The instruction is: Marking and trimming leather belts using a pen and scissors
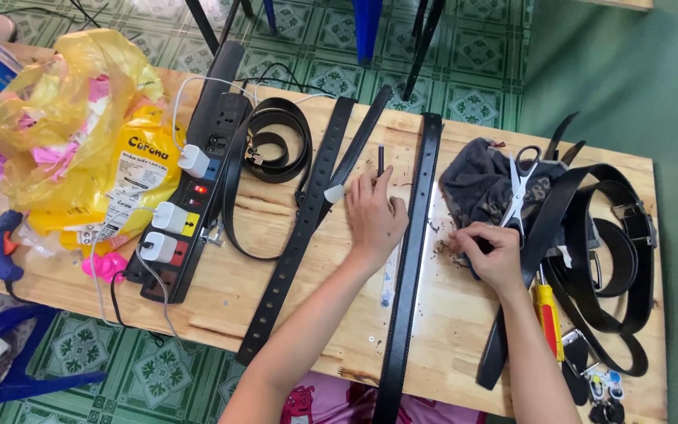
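Left hand (pixel 374 216) resting flat on the wooden table (pixel 221 302), fingers spread and empty, fingertips just short of a small dark rod (pixel 380 159), palm edge touching the long black belt (pixel 412 259). That belt laid straight from the far edge down past the near edge, overhanging it. Right hand (pixel 492 255) curled shut, seemingly pinching something small and dark, too hidden to name, just beside the belt and against a grey cloth (pixel 476 180). Scissors (pixel 521 184) lying on that cloth. Perforated belt (pixel 301 228) slanting left of the left hand. Bare wood between the two belts, and near the front edge. Power strip (pixel 194 196) farther left; coiled belts (pixel 606 251) crowding the right edge.
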